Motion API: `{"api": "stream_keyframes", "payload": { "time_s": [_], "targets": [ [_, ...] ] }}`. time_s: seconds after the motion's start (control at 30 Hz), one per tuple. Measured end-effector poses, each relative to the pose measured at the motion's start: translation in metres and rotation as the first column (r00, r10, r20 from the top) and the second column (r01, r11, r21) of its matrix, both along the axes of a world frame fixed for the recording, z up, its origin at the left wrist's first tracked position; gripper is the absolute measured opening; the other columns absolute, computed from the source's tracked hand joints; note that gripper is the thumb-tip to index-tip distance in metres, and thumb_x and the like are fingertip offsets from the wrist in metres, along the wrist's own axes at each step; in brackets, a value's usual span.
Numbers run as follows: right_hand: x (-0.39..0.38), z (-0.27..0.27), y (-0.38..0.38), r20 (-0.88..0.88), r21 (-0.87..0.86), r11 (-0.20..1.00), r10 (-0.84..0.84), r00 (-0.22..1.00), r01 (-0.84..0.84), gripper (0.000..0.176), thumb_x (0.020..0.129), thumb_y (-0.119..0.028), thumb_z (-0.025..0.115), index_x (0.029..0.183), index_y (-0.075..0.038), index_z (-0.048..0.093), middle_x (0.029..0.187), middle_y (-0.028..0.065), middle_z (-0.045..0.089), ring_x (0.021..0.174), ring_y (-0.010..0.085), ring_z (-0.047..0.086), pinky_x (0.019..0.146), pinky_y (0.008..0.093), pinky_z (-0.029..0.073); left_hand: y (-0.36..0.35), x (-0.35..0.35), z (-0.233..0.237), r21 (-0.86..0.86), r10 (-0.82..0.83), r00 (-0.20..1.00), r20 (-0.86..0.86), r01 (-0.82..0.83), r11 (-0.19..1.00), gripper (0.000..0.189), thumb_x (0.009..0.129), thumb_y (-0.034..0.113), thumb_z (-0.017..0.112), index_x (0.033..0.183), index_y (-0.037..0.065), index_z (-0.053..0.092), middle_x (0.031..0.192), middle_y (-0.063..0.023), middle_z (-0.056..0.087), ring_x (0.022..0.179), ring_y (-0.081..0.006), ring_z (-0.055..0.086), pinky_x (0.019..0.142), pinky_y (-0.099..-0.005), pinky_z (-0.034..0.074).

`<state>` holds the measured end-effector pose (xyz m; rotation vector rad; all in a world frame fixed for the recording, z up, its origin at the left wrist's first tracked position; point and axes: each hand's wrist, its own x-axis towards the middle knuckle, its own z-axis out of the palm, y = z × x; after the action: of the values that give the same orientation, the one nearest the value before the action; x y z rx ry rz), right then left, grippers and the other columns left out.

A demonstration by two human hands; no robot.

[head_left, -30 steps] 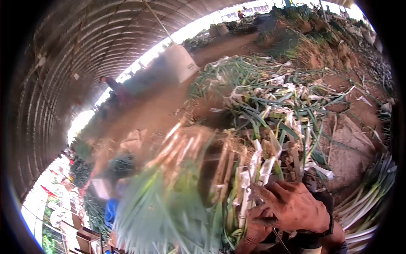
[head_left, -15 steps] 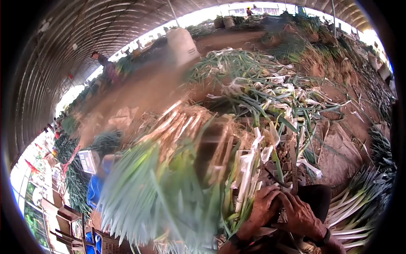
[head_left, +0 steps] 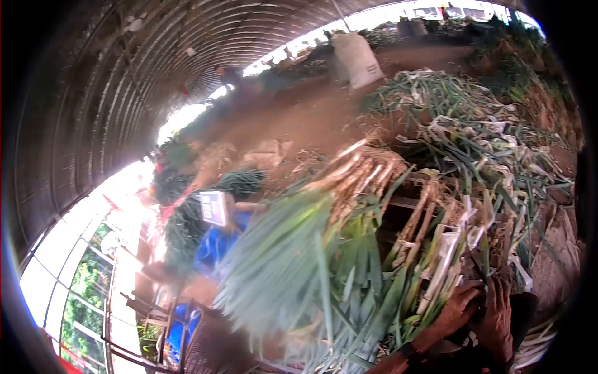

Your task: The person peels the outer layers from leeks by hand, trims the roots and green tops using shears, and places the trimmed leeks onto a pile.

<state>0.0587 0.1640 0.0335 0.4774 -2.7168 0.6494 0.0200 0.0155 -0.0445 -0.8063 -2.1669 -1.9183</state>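
Both my hands are close together at the lower right, over dark clothing. The fingers of my left hand (head_left: 453, 310) are bent towards my right hand (head_left: 496, 316), and their tips are too dark and blurred to show what they hold. Just left of them lie loose green onion stalks (head_left: 440, 265) with pale stems. A large fanned bundle of green onions (head_left: 280, 249) spreads across the centre, leaves towards the lower left and brown roots (head_left: 374, 163) at the top.
A blue-draped item (head_left: 215, 247) and a white box-like device (head_left: 215, 208) stand left of the bundle. Behind are a white sack (head_left: 356, 59) and a pile of leaves and onions (head_left: 436, 93). A person (head_left: 230, 76) is far back. Wooden racks (head_left: 146, 311) stand lower left.
The view has swung left, so the onions, sack and my hands appear farther right. My hands remain close together, with my right hand's fingers now pointing more upward.
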Motion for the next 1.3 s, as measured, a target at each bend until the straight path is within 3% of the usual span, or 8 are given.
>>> {"api": "stream_keyframes", "payload": {
  "time_s": [0.2,0.4,0.53,0.7,0.8,0.97,1.2,1.3],
  "targets": [
    [-0.017,-0.023,0.012,0.203,-0.224,0.969,0.151,0.968,-0.104,0.076,0.075,-0.017,0.073,0.14,0.009,0.041,0.133,0.0307,0.05,0.121,0.0504,0.049,0.104,0.0557,0.041,0.001,0.002,-0.017,-0.049,0.025,1.0,0.018,-0.024,0.999,0.026,0.091,-0.007,0.058,0.115,0.003,0.06,0.138,-0.0103,0.048,0.127,-0.0339,0.048,0.1,-0.0436,0.046],
    [-0.018,-0.048,0.023,0.182,-0.186,0.973,0.171,0.968,-0.137,0.069,0.08,-0.019,0.07,0.138,0.007,0.043,0.129,0.0291,0.051,0.119,0.0491,0.05,0.103,0.0564,0.041,0.001,0.002,-0.021,-0.05,0.032,0.999,0.025,-0.031,0.998,0.025,0.093,-0.009,0.055,0.115,0.004,0.059,0.138,-0.0105,0.046,0.127,-0.0337,0.049,0.1,-0.0412,0.048],
    [-0.024,-0.057,0.027,0.191,-0.186,0.97,0.191,0.963,-0.156,0.064,0.083,-0.021,0.067,0.137,0.005,0.045,0.127,0.028,0.052,0.117,0.0483,0.051,0.103,0.0569,0.041,0.003,0.001,-0.034,0.169,-0.155,0.961,0.23,0.117,0.979,0.026,0.095,-0.006,0.054,0.118,0.005,0.058,0.141,-0.0121,0.045,0.13,-0.0338,0.047,0.103,-0.0426,0.046],
    [-0.028,-0.068,0.032,0.185,-0.179,0.965,0.225,0.957,-0.192,0.058,0.087,-0.022,0.064,0.135,0.004,0.047,0.124,0.0267,0.052,0.116,0.0472,0.052,0.102,0.0575,0.04,-0.005,0.002,-0.026,-0.059,-0.108,0.985,0.137,0.117,0.991,0.025,0.098,-0.001,0.052,0.122,0.005,0.057,0.142,-0.014,0.045,0.134,-0.0339,0.045,0.107,-0.0448,0.043],
    [-0.029,-0.076,0.036,0.172,-0.184,0.961,0.238,0.956,-0.206,0.054,0.089,-0.023,0.062,0.134,0.003,0.048,0.122,0.0259,0.053,0.115,0.0465,0.052,0.101,0.0578,0.04,-0.005,0.003,-0.018,0.121,-0.19,0.955,0.229,0.166,0.979,0.023,0.099,0.001,0.051,0.121,0.004,0.057,0.142,-0.0136,0.045,0.135,-0.0341,0.045,0.108,-0.045,0.041],
    [-0.031,-0.081,0.032,0.227,-0.194,0.971,0.182,0.957,-0.139,0.047,0.093,-0.024,0.058,0.132,0.002,0.05,0.12,0.0256,0.053,0.115,0.0462,0.052,0.101,0.0593,0.04,-0.005,0.002,-0.016,0.068,-0.172,0.963,0.21,0.161,0.985,0.024,0.099,-0.001,0.049,0.121,0.004,0.057,0.142,-0.0132,0.045,0.135,-0.0332,0.044,0.107,-0.0441,0.041],
    [-0.037,-0.095,0.039,0.159,-0.143,0.962,0.253,0.954,-0.231,0.061,0.083,-0.029,0.067,0.133,0.001,0.05,0.123,0.0249,0.054,0.116,0.0469,0.051,0.103,0.0574,0.038,-0.005,0.0,-0.013,0.004,-0.162,0.935,0.315,0.17,0.985,0.025,0.096,-0.001,0.053,0.12,0.005,0.058,0.139,-0.0128,0.049,0.131,-0.0327,0.049,0.106,-0.042,0.042],
    [-0.036,-0.131,0.048,0.067,-0.015,0.98,0.198,0.978,-0.197,0.073,0.077,-0.032,0.074,0.137,0.001,0.048,0.129,0.0243,0.053,0.118,0.0454,0.051,0.105,0.0536,0.038,-0.005,-0.002,-0.016,-0.067,-0.056,0.996,0.065,0.061,0.996,0.024,0.094,0.002,0.056,0.118,0.005,0.059,0.134,-0.013,0.055,0.129,-0.0321,0.051,0.107,-0.0398,0.041]
  ]
}}
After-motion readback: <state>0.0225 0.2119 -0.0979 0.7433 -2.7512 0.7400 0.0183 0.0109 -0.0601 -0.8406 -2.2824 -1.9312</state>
